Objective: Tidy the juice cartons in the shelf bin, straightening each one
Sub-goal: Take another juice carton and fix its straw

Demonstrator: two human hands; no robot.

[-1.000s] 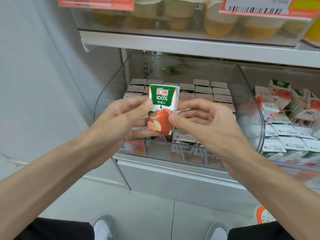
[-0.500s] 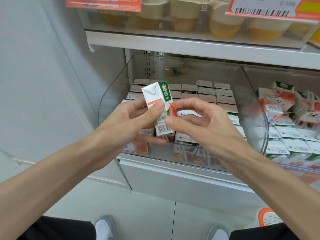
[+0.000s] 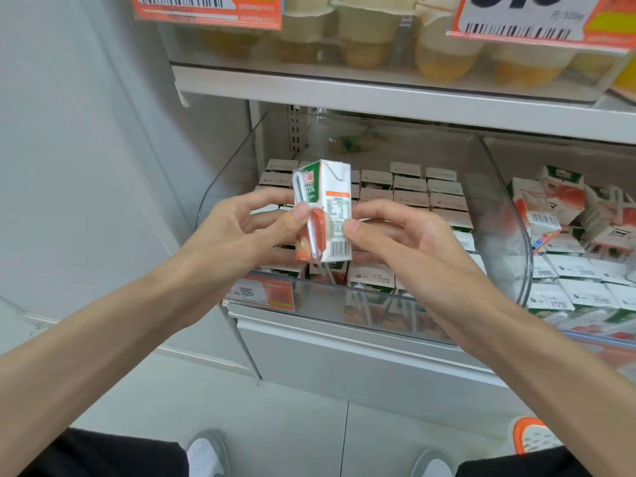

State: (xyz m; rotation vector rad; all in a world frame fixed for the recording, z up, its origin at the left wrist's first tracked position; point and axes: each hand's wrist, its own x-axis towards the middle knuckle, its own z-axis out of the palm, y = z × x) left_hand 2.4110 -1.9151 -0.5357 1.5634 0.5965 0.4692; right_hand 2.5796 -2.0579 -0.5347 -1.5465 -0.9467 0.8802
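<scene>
The juice carton (image 3: 325, 208) is held in the air above the front edge of the clear shelf bin (image 3: 220, 197), over the rows of cartons (image 3: 409, 194) packed inside. The left hand (image 3: 237, 232) pinches it, thumb on the face bearing the straw (image 3: 311, 232), fingers (image 3: 265, 199) curled behind. The right hand (image 3: 406, 249) clamps the opposite edge with thumb and forefinger. The carton stands nearly upright, long axis vertical, folded white top uppermost. Its white side panel with nutrition table and barcode (image 3: 339, 248) faces the camera; the green and orange face turns left.
</scene>
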